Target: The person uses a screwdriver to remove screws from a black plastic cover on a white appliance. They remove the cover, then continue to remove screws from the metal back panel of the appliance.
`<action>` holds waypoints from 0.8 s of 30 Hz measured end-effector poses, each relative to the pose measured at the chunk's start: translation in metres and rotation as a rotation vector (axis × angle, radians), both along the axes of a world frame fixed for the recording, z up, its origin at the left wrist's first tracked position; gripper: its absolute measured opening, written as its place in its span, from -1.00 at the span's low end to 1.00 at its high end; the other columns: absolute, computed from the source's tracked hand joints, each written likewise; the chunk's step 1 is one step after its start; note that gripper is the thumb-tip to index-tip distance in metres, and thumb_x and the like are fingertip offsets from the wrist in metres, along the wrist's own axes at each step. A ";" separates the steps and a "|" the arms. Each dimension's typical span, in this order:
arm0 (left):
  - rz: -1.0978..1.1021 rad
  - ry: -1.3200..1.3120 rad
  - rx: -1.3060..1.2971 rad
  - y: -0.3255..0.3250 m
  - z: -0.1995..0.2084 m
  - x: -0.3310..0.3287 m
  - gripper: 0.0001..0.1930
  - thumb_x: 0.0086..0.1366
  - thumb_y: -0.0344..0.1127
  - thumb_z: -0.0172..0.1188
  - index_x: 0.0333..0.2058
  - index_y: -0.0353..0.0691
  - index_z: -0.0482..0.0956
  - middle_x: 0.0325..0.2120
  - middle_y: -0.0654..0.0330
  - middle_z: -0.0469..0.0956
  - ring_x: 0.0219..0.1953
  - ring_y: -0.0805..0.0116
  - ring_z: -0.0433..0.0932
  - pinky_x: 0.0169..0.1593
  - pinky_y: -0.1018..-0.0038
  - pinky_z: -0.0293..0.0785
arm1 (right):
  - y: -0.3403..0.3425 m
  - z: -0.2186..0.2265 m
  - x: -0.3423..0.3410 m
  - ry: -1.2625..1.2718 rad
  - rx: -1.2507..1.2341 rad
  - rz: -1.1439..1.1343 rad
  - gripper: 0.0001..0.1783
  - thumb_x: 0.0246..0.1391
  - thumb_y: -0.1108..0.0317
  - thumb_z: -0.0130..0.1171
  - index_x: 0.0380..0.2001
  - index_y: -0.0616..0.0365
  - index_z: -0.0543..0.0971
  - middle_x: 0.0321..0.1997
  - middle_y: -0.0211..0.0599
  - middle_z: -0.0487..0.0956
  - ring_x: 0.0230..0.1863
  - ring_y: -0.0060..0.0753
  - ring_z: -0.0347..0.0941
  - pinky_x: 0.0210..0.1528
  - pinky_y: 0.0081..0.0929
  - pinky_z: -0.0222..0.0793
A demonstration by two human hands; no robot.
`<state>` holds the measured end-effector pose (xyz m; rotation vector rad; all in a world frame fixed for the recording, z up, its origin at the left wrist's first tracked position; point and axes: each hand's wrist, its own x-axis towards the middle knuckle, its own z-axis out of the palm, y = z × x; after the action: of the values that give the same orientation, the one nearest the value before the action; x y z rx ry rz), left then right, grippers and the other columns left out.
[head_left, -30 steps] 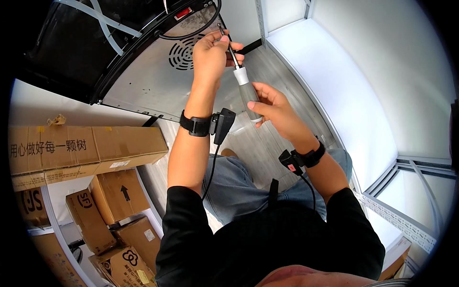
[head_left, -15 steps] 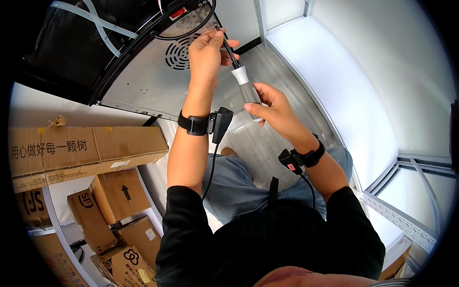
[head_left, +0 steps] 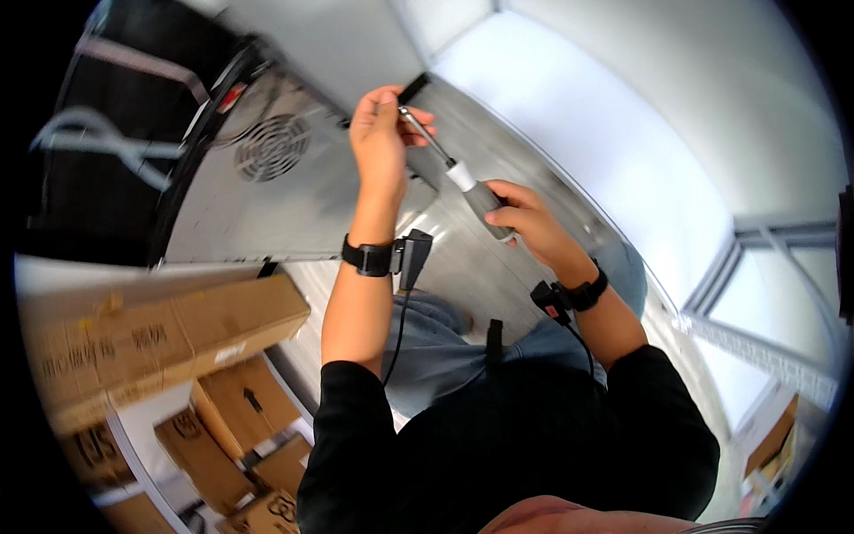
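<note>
My right hand point(head_left: 527, 221) is closed round the grey handle of a screwdriver point(head_left: 487, 210) with a white collar. Its metal shaft slants up and left to my left hand point(head_left: 381, 133), whose thumb and fingers pinch at the tip. Whether a small screw sits there too cannot be made out. Left of my left hand stands a black machine with a bare metal panel point(head_left: 213, 214), a round slotted vent point(head_left: 272, 148) and a red switch point(head_left: 232, 96). The screwdriver is apart from that panel.
Pale tubes point(head_left: 116, 138) hang across the machine's black part. A long cardboard box point(head_left: 178, 338) lies at lower left, over a shelf with several smaller boxes point(head_left: 245, 400). A white shelf panel point(head_left: 569, 116) runs along the right. Black cabled devices are strapped to both wrists.
The screwdriver and both hands have come away from the panel's upper edge, where they were before. The view has shifted, so the machine now appears further left, somewhat blurred.
</note>
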<state>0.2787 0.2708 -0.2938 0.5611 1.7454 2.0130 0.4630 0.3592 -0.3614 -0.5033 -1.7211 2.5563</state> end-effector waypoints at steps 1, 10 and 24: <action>-0.051 0.008 -0.003 0.011 -0.007 0.008 -0.74 0.41 -0.20 -0.18 -0.14 -0.26 0.37 -0.50 0.06 0.58 -0.52 0.37 0.55 -0.46 0.56 0.41 | 0.008 -0.003 0.014 0.034 -0.045 -0.030 -0.53 -0.04 0.34 0.05 0.01 0.21 0.41 -0.42 -0.45 0.48 -0.50 -0.73 0.33 -0.63 -0.71 0.08; -0.366 -0.209 -0.152 0.137 -0.084 0.078 -0.81 0.39 -0.27 -0.16 -0.19 -0.23 0.35 -0.32 0.04 0.54 -0.35 0.26 0.58 -0.35 0.51 0.46 | 0.075 -0.061 0.107 0.010 -0.327 -0.346 -0.61 0.00 0.28 -0.09 -0.11 0.25 0.38 -0.51 -0.36 0.46 -0.65 -0.70 0.31 -0.74 -0.78 0.05; -0.704 -0.395 -0.492 0.289 -0.182 0.167 -0.86 0.35 -0.32 -0.06 -0.20 -0.23 0.37 -0.25 0.08 0.55 -0.25 0.34 0.49 -0.23 0.50 0.44 | 0.139 -0.120 0.202 -0.161 -0.404 -0.790 -0.72 0.11 0.14 0.02 -0.29 0.14 0.41 -0.67 -0.44 0.39 -0.78 -0.70 0.16 -0.80 -0.71 -0.10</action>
<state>0.4453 0.5602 -0.4755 0.4759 1.4430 1.0747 0.6651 0.4978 -0.4810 -1.1483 -0.7507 2.2591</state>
